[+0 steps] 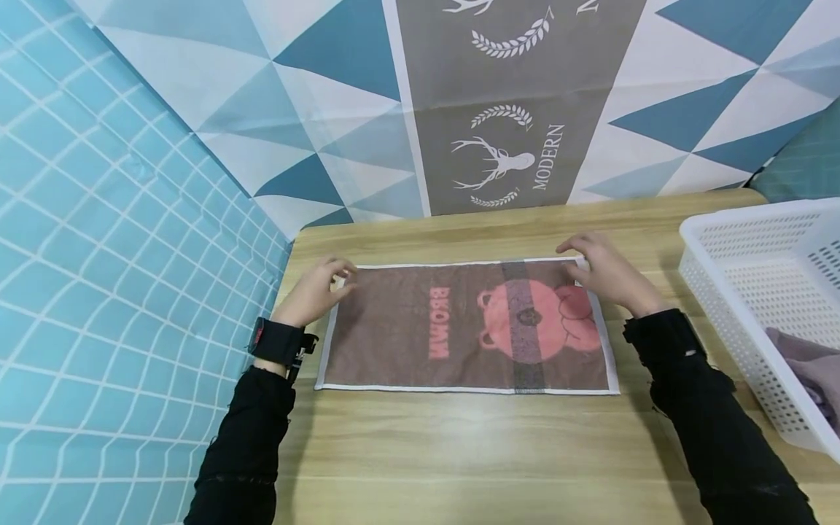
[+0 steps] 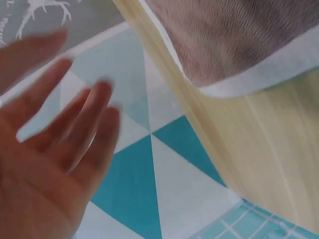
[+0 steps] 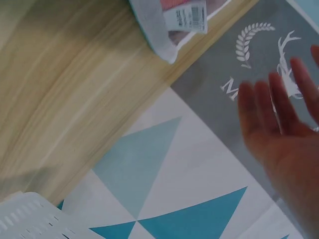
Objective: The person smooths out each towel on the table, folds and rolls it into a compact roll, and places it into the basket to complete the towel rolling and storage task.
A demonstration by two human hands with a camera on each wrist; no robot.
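A brown towel [image 1: 394, 328] with white edging lies spread flat on the wooden table. It bears a red bear face [image 1: 558, 317], a dark band and pink lettering. My left hand [image 1: 321, 292] is over the towel's far left corner, with its fingers loosely bent and holding nothing. In the left wrist view this hand [image 2: 65, 124] appears apart from the cloth. At the far right corner hovers my right hand [image 1: 607, 273], fingers spread and bare of any object. A white printed label [image 3: 187, 17] shows at the towel's corner in the right wrist view.
To the right on the table [image 1: 459, 452] stands a white perforated basket [image 1: 735, 321] holding a greyish-purple cloth [image 1: 807, 364]. A triangle-patterned covering [image 1: 354, 109] lies beyond the far edge, and a blue grid sheet [image 1: 131, 292] borders the left side.
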